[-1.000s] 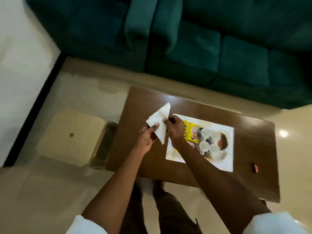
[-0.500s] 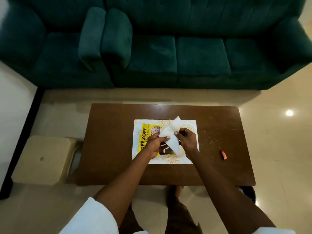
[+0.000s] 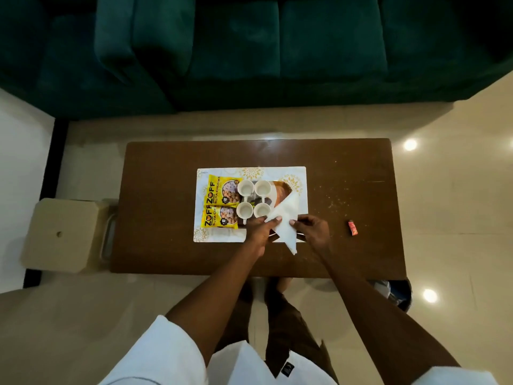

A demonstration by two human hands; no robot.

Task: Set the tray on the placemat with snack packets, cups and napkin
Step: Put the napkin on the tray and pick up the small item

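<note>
The folded white napkin (image 3: 284, 222) hangs over the right end of the tray (image 3: 281, 187), pinched at its near edge by the left hand (image 3: 259, 227) and the right hand (image 3: 312, 230). It looks light, soft and floppy, so pinching the corners probably suits it best. On the floral placemat (image 3: 251, 173), 4 white cups (image 3: 254, 198) stand beside 2 yellow soya chunk packets (image 3: 218, 201) on the brown table (image 3: 166, 190).

Left hand (image 3: 258, 230) and right hand (image 3: 312, 230) pinching folded white paper napkin (image 3: 286, 220) over brown tray (image 3: 281, 190); four white cups (image 3: 254, 200), two yellow snack packets (image 3: 219, 201), white gold-patterned placemat (image 3: 219, 237) on brown wooden table (image 3: 161, 204).
</note>
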